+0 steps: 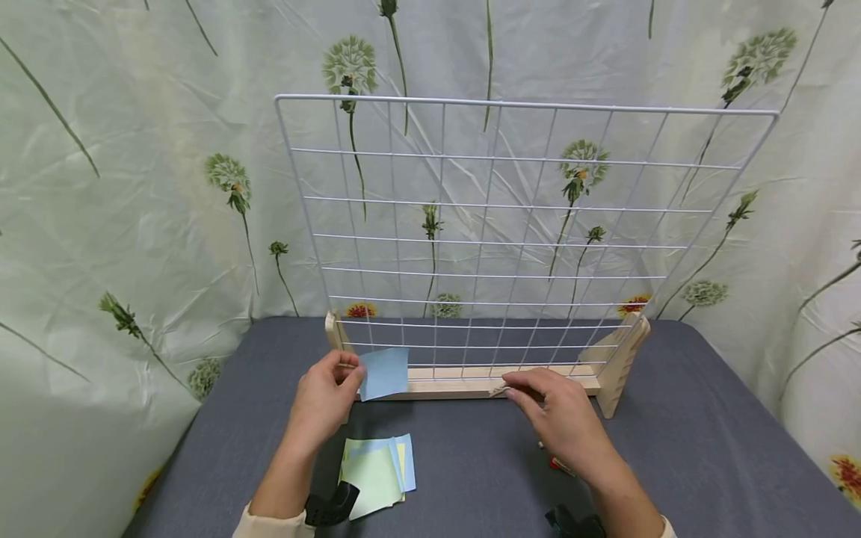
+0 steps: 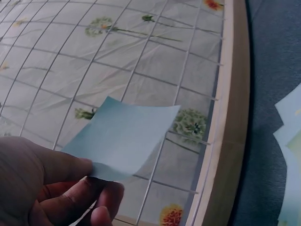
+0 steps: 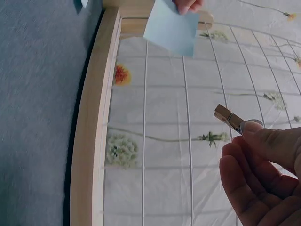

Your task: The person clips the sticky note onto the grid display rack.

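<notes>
My left hand [image 1: 323, 400] pinches a light blue paper square [image 1: 385, 373] by one edge, just in front of the lower left of a white wire grid [image 1: 480, 203]. In the left wrist view the blue paper square [image 2: 127, 134] bends slightly, thumb above and fingers beneath. Opposite, my right hand [image 1: 558, 415] holds a small wooden clothespin [image 3: 229, 117] between thumb and fingers, near the grid's bottom bar. The clothespin's front end points away from the hand in the right wrist view. Whether its tips are parted is too small to tell.
The grid stands in a wooden base [image 1: 444, 385] with side supports [image 1: 622, 366]. Below the left hand lies a loose stack of green, blue and yellow papers [image 1: 375, 472]. A small red item [image 1: 560, 466] lies partly hidden by the right forearm. A flowered curtain [image 1: 168, 224] hangs behind the dark tabletop [image 1: 471, 478].
</notes>
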### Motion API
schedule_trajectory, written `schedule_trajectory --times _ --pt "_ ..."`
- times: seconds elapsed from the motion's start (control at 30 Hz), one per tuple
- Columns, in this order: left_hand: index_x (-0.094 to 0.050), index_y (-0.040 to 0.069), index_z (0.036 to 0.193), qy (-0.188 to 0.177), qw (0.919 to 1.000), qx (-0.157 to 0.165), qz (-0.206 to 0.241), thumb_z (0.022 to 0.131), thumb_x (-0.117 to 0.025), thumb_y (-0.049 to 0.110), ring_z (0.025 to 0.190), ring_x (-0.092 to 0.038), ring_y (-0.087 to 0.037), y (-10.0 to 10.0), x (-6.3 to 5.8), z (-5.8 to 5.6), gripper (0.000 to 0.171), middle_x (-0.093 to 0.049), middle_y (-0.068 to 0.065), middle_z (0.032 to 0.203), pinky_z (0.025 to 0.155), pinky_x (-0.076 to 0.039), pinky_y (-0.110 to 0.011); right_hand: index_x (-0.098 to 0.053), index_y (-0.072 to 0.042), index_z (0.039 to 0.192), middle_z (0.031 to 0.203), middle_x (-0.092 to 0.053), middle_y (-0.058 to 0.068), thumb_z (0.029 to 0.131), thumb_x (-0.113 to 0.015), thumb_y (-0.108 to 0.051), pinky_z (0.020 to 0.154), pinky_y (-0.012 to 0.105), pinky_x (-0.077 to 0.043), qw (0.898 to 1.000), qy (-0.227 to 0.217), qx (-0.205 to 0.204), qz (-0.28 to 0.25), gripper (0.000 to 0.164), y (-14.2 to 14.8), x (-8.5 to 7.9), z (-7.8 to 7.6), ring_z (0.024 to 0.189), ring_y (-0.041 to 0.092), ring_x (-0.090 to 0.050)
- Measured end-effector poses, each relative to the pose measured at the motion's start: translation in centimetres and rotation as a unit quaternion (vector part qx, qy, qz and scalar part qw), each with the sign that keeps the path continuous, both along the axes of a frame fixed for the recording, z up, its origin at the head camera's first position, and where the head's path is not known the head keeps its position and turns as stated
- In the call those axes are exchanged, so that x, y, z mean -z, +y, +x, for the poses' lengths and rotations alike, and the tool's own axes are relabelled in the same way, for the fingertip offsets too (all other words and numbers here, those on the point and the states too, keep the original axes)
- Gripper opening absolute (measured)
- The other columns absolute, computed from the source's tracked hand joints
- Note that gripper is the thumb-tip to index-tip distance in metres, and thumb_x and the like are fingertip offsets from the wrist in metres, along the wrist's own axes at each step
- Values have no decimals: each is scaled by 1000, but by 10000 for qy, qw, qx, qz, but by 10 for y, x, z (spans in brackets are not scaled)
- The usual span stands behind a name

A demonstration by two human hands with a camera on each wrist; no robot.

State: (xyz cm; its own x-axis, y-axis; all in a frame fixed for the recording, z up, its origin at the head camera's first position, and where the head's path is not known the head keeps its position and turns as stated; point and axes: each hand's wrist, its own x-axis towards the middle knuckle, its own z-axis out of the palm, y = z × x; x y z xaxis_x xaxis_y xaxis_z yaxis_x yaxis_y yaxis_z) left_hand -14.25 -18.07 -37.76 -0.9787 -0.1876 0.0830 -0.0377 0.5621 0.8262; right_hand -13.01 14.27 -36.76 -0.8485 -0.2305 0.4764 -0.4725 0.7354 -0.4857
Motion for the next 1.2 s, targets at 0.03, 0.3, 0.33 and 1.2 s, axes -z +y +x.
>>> schedule_trajectory --times 0.03,0.3,0.33,1.2 --pt "-67 9 114 -26 10000 5 2 101 -63 20 79 -67 -17 -1 0 -1 18 -76 -9 101 68 -50 -32 -79 -15 107 101 -77 -4 87 -80 -9 72 27 -55 10000 -15 11 -35 21 -3 -1 -1 88 10 -71" --pt "-68 8 111 -152 9999 6 -67 100 -64 18 82 -66 -18 -4 -3 -5 16 -76 -11 102 69 -49 -33 -79 -14 103 95 -77 -3 87 -80 -10 70 26 -55 9993 -123 35 -351 16 -29 -1 -12 82 9 -70" --pt "-68 8 112 -162 9998 1 -76 100 -64 18 83 -66 -19 -4 -3 -5 16 -76 -11 102 70 -49 -33 -79 -14 102 94 -77 -3 87 -80 -11 70 26 -55 9992 -134 39 -379 16 -31 -1 -13 82 9 -70" --pt "-71 6 114 -93 9994 -181 285 99 -66 21 83 -68 -19 -1 8 -12 22 -77 -12 103 70 -51 -33 -81 -13 93 90 -74 -1 82 -85 -11 69 29 -57 9960 437 -120 -770 11 -83 -2 -33 80 13 -71"
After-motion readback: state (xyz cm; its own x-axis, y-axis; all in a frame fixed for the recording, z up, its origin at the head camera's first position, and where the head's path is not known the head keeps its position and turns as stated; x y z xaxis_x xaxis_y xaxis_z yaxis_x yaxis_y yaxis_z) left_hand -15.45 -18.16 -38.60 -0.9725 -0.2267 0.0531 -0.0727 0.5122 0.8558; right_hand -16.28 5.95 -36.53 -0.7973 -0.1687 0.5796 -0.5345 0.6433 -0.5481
